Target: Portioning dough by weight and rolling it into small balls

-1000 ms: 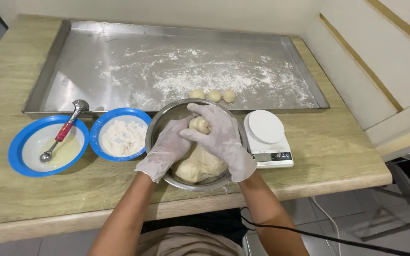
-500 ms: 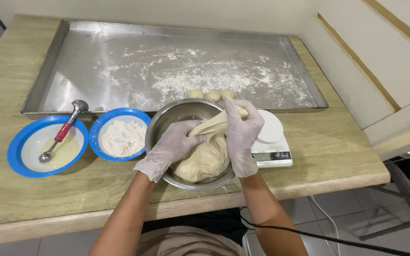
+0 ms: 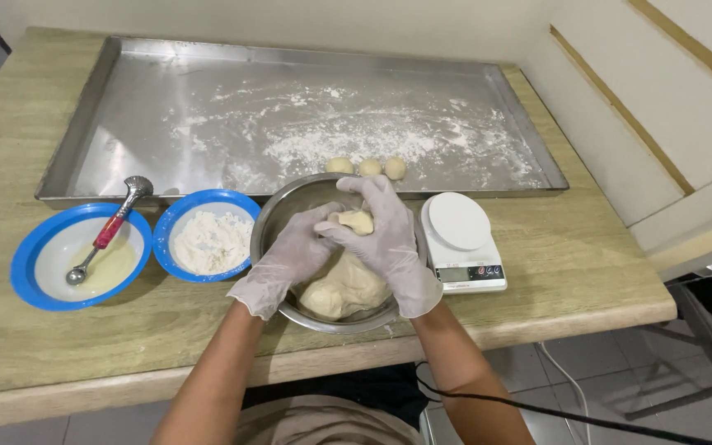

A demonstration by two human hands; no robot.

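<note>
While over the steel bowl [image 3: 278,216], both gloved hands [image 3: 356,239] seemingly pinch dough [image 3: 358,221].

one view only, worn on your head: it looks steeply down and forward over the surface [image 3: 537,280], close above your forearms, with the tray [image 3: 208,107] toward the far wall.
</note>
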